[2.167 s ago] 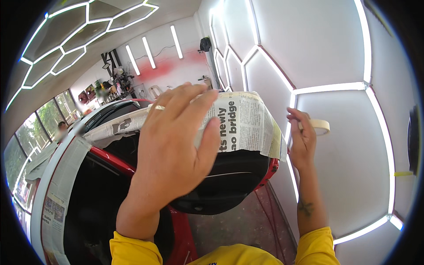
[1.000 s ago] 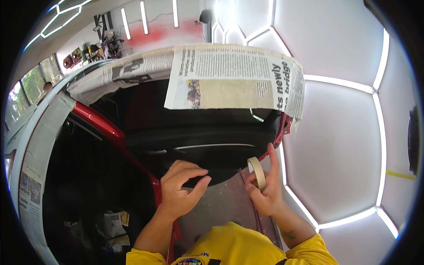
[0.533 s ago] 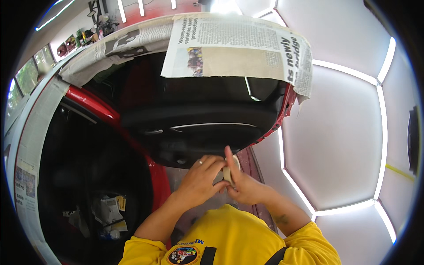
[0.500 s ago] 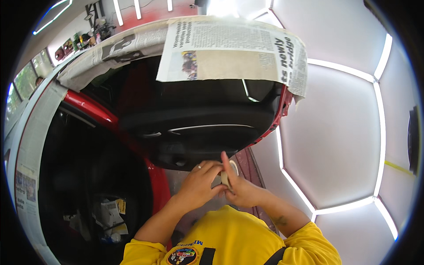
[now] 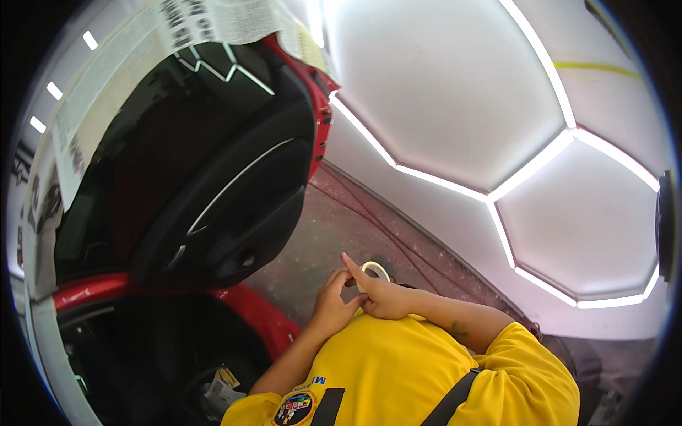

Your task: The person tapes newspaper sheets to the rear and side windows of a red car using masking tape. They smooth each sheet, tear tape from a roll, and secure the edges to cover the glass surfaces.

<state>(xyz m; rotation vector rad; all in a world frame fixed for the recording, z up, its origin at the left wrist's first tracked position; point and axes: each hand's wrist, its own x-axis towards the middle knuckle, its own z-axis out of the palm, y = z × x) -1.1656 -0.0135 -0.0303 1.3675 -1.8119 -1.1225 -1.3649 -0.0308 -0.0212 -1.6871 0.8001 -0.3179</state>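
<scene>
A cream roll of masking tape is held in front of my chest. My right hand is closed around the roll, one finger sticking up beside it. Against its near side, my left hand curls thumb and fingers onto the tape; the exact contact of the fingertips is partly hidden. Left of my hands hangs an open red car door with its black inner panel toward me. Newspaper covers the top edge of its window.
The red car sill runs close by my left arm, and papers lie inside the dark cabin. A white wall with glowing hexagonal light strips rises on the right. Hoses or cables cross the stained floor at its foot.
My view has swung to the right, so the door now sits further left and more wall and floor show. Both hands stay together at the tape roll, now closer to my chest.
</scene>
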